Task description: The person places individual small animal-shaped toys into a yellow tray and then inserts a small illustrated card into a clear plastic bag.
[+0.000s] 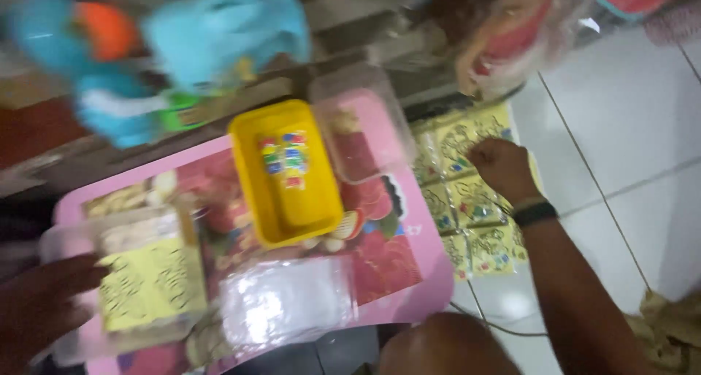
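Yellow patterned sheets (475, 200) (glossy), right hand (502, 167) touching

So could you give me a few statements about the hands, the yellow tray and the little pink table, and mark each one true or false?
1. The yellow tray sits on the pink table. True.
2. The right hand rests on the yellow tray. False: it is off the table, on yellow packets lying on the floor.
3. The left hand touches a clear box holding yellow sheets. True.
4. The right wrist is bare. False: it wears a dark band.
5. The floor is white tile. True.
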